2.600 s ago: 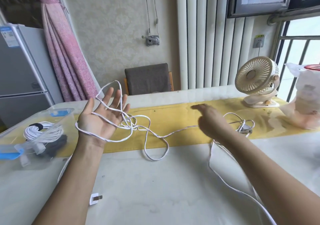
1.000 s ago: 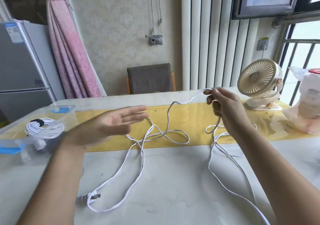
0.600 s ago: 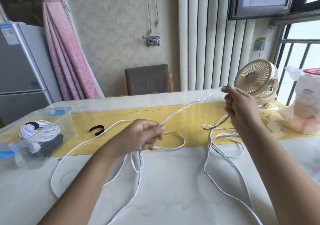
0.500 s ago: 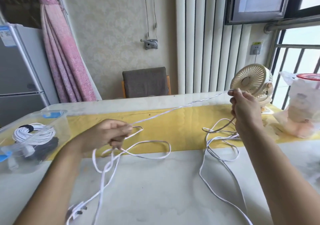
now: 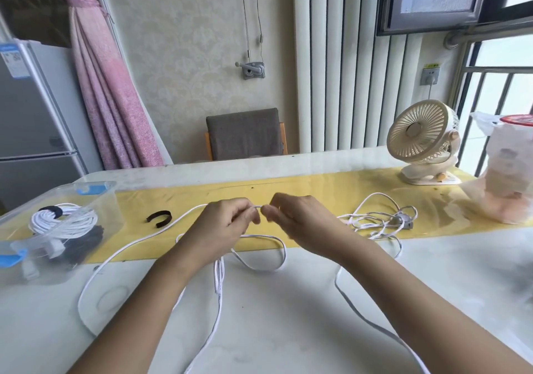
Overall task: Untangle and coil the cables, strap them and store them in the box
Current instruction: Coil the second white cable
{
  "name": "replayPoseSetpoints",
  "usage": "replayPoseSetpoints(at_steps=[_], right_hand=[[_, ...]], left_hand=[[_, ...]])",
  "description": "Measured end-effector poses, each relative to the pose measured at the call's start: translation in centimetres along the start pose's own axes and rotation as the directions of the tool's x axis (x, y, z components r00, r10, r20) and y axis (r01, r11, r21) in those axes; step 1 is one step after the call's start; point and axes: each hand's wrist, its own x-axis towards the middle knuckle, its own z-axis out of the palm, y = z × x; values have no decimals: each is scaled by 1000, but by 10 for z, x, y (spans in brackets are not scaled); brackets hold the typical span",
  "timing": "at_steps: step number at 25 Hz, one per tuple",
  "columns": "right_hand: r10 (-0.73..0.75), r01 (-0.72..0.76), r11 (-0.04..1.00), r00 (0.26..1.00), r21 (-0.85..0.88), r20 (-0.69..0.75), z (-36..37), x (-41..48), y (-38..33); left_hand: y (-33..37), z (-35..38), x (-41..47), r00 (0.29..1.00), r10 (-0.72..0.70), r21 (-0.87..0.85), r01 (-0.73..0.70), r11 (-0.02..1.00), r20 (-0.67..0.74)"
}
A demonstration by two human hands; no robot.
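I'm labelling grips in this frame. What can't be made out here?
Head view:
Grip of the right hand: motion blur; whether its fingers pinch the white cable that the left hand pinches is unclear.
Cable's ends: strands run off the bottom edge.
Dark item in the box: blurred by the clear wall, under the white coil.
Grey part in the tangle: too small.
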Motion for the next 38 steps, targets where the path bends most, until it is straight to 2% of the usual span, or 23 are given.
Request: replayPoseSetpoints(at_steps=[1,2,4,5,7,8,9,10,12,14,15,17,19,20,22,24,27,29,31,33,35,37,38], right_hand=[[6,-6,1000,1000,-6,18,-2,-1,-1],[-2,1,1000,1000,-24,-30,-8,0,0],[65,-63,998,960,18,-272,-27,3,4],[160,-135,987,884,88,-438,-41,3,9],[330,-350,928,624,124,-709,-74,-5,31],[366,-489,868,520,82,-772,-90,-13,45],[405,-606,794,463,53,-788,-103,-22,60],[476,-708,705,438,33,-763,-112,-29,71],[606,-827,561,441,-38,-662,-112,-31,88],[599,-825,524,534,-212,-596,-97,-23,93],[541,-773,567,611,-286,-579,-87,-16,91],[359,-560,765,782,-319,-510,-65,-3,76],[247,-310,945,886,-105,-392,-42,4,46],[239,-236,971,927,47,-288,-31,5,29],[217,-197,927,976,319,-28,-14,4,4],[164,-213,900,974,382,156,-9,1,-7],[120,-222,847,965,482,235,-16,0,-7],[130,-183,808,982,560,133,-23,3,-2],[255,-119,738,961,664,-111,-34,6,8],[435,-31,595,852,803,-289,-52,7,24],[584,32,519,716,854,-382,-69,3,43],[691,-19,542,579,840,-432,-73,0,63],[712,-102,594,528,798,-463,-71,-1,71]], left_hand=[[-5,-4,1,999,0,54,2,999,-38],[-9,-8,2,999,-9,102,14,995,-48],[-23,-16,4,997,-59,194,70,978,-57],[-31,-21,5,992,-88,238,108,965,-92],[-48,-34,6,963,-127,300,197,933,-239],[-55,-41,5,940,-139,313,240,919,-312],[-61,-46,4,920,-145,293,261,920,-363],[-64,-49,3,908,-139,240,248,938,-395],[-60,-49,3,918,-61,148,128,981,-393],[-47,-39,5,934,71,181,-7,983,-350],[-40,-33,8,938,120,210,-52,976,-325],[-29,-20,12,939,189,271,-110,956,-288],[-22,-7,12,934,235,337,-138,932,-268],[-18,-3,11,931,248,367,-140,920,-266],[-14,2,9,926,265,410,-138,902,-270],[-16,3,9,928,261,431,-128,893,-265],[-26,-3,11,947,178,413,-54,909,-268],[-32,-6,12,947,126,382,-5,924,-294],[-40,-11,14,945,93,410,47,911,-315],[-56,-20,15,956,25,459,117,881,-292],[-67,-27,12,962,-38,453,162,877,-270],[-67,-32,10,954,-3,430,137,892,-299],[-60,-32,10,950,38,414,99,905,-309]])
